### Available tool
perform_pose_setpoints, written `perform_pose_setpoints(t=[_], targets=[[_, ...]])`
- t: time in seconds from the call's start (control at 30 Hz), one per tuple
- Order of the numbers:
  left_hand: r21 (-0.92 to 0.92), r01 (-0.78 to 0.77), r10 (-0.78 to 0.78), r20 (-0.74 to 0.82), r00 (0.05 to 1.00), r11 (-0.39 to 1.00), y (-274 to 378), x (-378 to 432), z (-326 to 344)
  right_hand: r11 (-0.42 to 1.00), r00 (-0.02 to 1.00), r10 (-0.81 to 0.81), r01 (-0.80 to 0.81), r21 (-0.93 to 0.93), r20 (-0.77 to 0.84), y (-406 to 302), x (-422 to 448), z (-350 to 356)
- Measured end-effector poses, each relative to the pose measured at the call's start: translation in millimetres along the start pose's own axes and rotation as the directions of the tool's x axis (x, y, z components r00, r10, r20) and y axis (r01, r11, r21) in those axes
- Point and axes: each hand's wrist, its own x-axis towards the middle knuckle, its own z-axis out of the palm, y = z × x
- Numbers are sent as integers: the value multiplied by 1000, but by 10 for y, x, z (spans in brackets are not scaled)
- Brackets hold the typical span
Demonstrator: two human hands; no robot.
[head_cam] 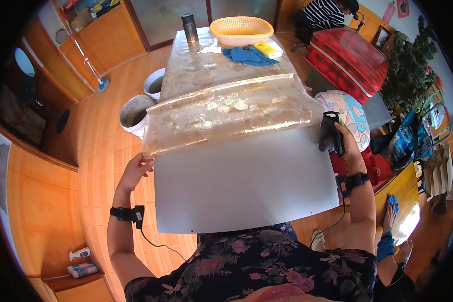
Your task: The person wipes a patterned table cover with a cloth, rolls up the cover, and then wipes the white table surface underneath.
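Observation:
A gold floral plastic tablecloth (226,107) is folded back across the middle of the table. In front of the fold lies the bare white tabletop (241,185), its near edge close to my body. My left hand (136,171) is at the tablecloth's near left corner, fingers curled; whether it pinches the sheet is unclear. At the table's right edge, my right hand (345,141) grips a dark cloth (328,132) beside the tablecloth's right end. Each wrist wears a strapped device with a cable.
A black tumbler (190,28), yellow basket (241,30) and blue cloth (249,56) stand or lie at the table's far end. Two buckets (134,113) stand left. A cushioned stool (345,113) is right. Another person's hand (390,215) wipes a wooden surface; one more person sits far right.

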Motion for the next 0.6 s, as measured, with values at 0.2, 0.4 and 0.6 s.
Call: perform_pose_setpoints(t=[0.2, 0.4, 0.6], targets=[[-181, -186, 163, -134, 978, 966, 84, 261, 75, 994, 994, 105, -105, -7, 35, -10, 398, 58], [-176, -195, 151, -237, 960, 965, 195, 743, -23, 998, 1000, 10, -12, 67, 24, 198, 153, -30], [-32, 108, -112, -262, 959, 994, 209, 778, 92, 985, 998, 53, -56, 161, 28, 192, 109, -29]])
